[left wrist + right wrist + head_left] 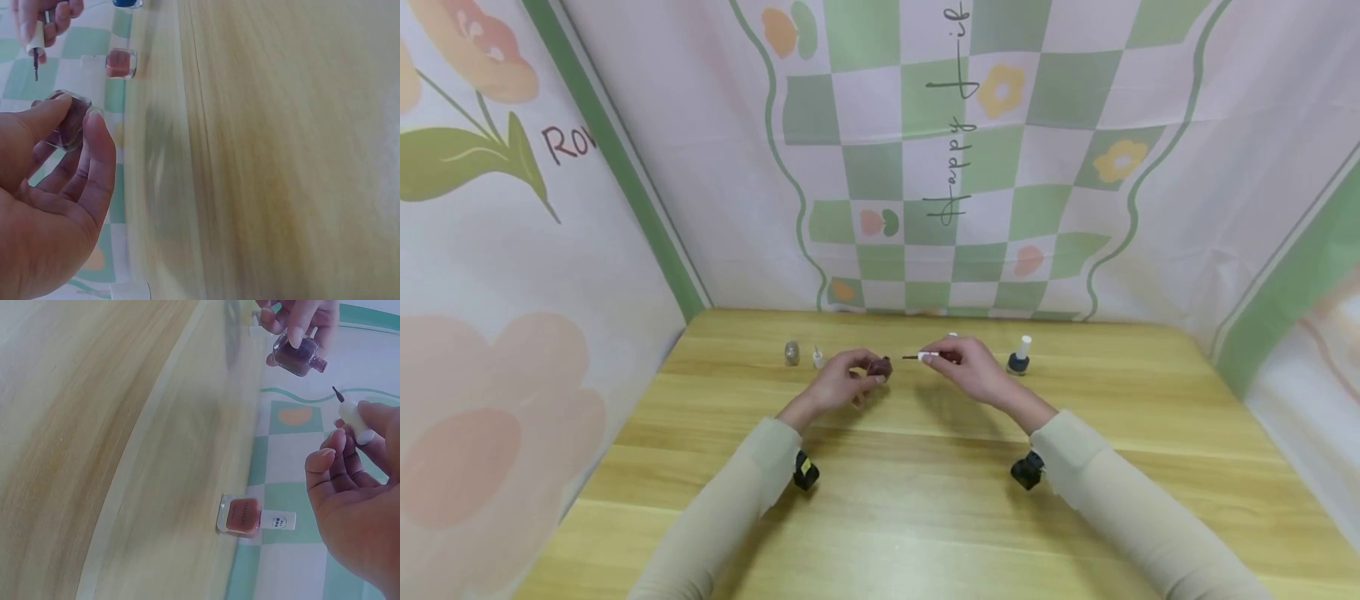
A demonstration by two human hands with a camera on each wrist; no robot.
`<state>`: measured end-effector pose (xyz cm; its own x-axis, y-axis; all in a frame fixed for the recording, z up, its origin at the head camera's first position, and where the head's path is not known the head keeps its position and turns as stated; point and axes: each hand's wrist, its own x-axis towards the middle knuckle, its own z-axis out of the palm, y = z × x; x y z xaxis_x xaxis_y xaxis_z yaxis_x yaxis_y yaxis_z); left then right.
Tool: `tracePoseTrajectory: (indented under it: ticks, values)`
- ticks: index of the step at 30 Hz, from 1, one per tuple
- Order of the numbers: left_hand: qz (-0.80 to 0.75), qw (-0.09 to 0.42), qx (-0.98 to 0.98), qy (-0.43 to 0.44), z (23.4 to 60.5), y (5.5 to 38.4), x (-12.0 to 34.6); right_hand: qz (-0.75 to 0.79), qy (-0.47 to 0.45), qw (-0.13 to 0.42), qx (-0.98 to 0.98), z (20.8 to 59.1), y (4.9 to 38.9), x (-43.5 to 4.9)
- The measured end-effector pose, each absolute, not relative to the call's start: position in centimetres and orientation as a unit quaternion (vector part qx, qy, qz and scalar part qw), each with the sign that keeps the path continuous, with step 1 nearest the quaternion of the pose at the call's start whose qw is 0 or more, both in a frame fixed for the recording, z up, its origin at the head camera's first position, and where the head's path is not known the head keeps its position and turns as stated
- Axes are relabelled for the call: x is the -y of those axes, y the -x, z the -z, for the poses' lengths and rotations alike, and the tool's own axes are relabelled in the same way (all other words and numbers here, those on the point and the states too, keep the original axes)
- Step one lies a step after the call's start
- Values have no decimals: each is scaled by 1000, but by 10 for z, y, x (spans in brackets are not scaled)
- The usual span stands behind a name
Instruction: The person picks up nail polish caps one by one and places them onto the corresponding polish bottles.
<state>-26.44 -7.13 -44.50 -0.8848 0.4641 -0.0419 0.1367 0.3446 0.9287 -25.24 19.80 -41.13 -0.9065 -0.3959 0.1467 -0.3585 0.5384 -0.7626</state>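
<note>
Between thumb and fingers, my left hand (838, 385) pinches a dark plum nail polish bottle (880, 368) above the table. Its neck is uncapped and tilts toward the right hand. My right hand (972, 368) grips a white nail polish cap (354, 419) whose thin brush, dark with polish, points at the bottle. A short gap separates the brush tip from the neck in the head view. Close by the right hand, a reddish nail polish bottle (242, 515) with its white cap on stands upright, mostly hidden behind that hand in the head view.
A dark blue nail polish bottle (1018, 362) with a white cap stands to the right on the wooden table (895, 517). Left of the hands are a glittery, capless bottle (792, 354) and a separate white cap (817, 359), brush up. A patterned curtain (865, 167) hangs behind the table.
</note>
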Motion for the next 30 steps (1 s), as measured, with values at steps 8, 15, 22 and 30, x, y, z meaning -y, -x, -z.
tracePoseTrajectory:
  ticks: [8,15,22,30]
  values:
    - [-549,163,-798,-190,445,265,71,465,183,29,-866,410,252,-201]
    - [-550,174,-791,-203,446,266,71,499,161,32,-851,408,250,-202]
    - [-544,189,-789,-217,446,264,71,515,149,28,-844,404,248,-203]
    - [-548,200,-780,-228,449,264,69,520,136,45,-842,369,227,-195]
